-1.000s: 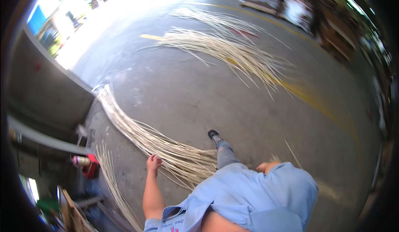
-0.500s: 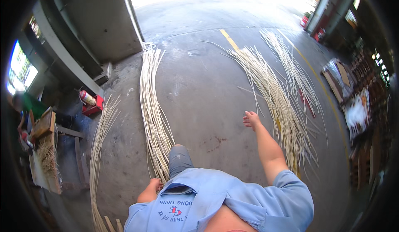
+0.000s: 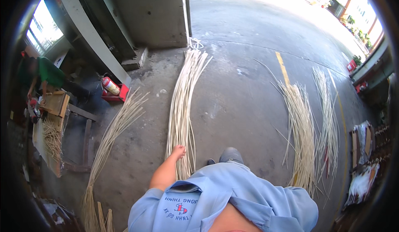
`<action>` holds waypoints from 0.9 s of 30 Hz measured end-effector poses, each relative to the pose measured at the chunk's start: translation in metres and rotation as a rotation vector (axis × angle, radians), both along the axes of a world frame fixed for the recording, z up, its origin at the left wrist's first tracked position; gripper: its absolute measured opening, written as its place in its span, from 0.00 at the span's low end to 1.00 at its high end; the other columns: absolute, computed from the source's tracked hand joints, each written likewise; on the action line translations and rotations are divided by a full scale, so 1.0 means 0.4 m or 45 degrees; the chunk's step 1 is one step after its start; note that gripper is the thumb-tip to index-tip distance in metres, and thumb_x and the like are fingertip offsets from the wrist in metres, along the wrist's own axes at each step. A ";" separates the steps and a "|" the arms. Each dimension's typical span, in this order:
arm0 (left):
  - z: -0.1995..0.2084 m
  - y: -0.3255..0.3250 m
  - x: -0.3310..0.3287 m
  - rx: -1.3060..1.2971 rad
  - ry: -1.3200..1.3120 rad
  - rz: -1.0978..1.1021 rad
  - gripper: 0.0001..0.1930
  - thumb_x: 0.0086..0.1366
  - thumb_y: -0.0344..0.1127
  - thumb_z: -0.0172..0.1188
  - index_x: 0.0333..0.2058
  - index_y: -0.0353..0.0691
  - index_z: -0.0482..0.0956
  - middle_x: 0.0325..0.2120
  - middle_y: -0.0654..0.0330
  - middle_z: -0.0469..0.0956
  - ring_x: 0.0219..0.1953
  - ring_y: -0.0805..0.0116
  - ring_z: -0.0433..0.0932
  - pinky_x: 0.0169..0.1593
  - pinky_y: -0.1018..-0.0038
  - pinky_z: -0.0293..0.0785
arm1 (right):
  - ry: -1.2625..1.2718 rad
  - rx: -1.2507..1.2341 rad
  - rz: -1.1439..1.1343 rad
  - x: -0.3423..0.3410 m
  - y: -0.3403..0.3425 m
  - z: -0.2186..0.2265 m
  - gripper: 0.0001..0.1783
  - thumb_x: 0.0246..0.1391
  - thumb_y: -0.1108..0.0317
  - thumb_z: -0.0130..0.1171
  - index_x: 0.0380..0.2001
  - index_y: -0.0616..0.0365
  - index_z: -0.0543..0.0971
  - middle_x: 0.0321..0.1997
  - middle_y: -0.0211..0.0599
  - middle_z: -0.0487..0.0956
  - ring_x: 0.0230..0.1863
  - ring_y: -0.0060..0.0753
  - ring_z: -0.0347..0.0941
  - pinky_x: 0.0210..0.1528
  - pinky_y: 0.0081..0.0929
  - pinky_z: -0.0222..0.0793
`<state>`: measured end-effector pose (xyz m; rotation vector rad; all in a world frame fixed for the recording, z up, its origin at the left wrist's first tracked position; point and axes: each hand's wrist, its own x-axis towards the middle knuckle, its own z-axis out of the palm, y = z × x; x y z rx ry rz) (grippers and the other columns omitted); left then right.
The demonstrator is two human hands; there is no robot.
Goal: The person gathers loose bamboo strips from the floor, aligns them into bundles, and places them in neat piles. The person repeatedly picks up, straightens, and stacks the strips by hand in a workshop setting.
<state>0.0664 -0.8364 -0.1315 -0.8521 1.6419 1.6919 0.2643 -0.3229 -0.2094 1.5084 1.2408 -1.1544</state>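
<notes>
My left hand [image 3: 179, 152] hangs above the middle bundle of long pale canes [image 3: 183, 107], its fingers loosely curled in. No object shows in that hand, and a gap between it and the canes cannot be judged. This bundle lies lengthwise on the concrete floor, its far end by the base of a grey wall panel. My right hand and forearm are out of view. To my right lie a thick bundle of canes [image 3: 302, 132] and a thinner, paler one [image 3: 326, 115]. Another cane bundle [image 3: 110, 138] curves along the floor on my left. One grey-trousered knee [image 3: 231, 155] points forward.
A fire extinguisher [image 3: 110, 85] stands in a red box [image 3: 120, 94] at left. Beyond it a person in green [image 3: 52, 72] is at a wooden bench [image 3: 56, 103] with cane scraps. Wrapped stacks [image 3: 361, 184] line the right side. A yellow floor line [image 3: 344, 124] runs near them.
My view has turned and moved, so the bundles sit farther right. My left hand has swung forward over the middle bundle; my right hand, earlier stretched ahead, has left the view.
</notes>
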 end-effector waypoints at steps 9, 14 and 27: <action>0.074 -0.260 -0.650 -0.323 0.113 0.220 0.12 0.71 0.38 0.57 0.49 0.42 0.77 0.31 0.60 0.81 0.27 0.72 0.78 0.27 0.76 0.74 | 0.247 0.153 0.347 -1.094 -0.300 -0.120 0.15 0.64 0.62 0.51 0.37 0.64 0.80 0.32 0.48 0.80 0.22 0.46 0.75 0.24 0.47 0.75; 0.057 -0.402 -0.803 -0.328 -0.336 0.158 0.14 0.71 0.43 0.57 0.49 0.43 0.76 0.34 0.57 0.82 0.31 0.62 0.82 0.30 0.64 0.79 | 1.128 0.244 0.571 -2.012 -0.523 0.009 0.23 0.61 0.51 0.59 0.41 0.64 0.78 0.30 0.46 0.79 0.26 0.44 0.78 0.26 0.42 0.76; -0.119 -1.067 -1.443 -0.694 0.256 -0.831 0.10 0.63 0.35 0.53 0.30 0.40 0.82 0.33 0.50 0.83 0.35 0.53 0.84 0.34 0.54 0.78 | 1.295 0.417 0.834 -2.722 -1.228 0.202 0.23 0.59 0.51 0.62 0.43 0.62 0.83 0.34 0.45 0.85 0.32 0.37 0.82 0.38 0.34 0.77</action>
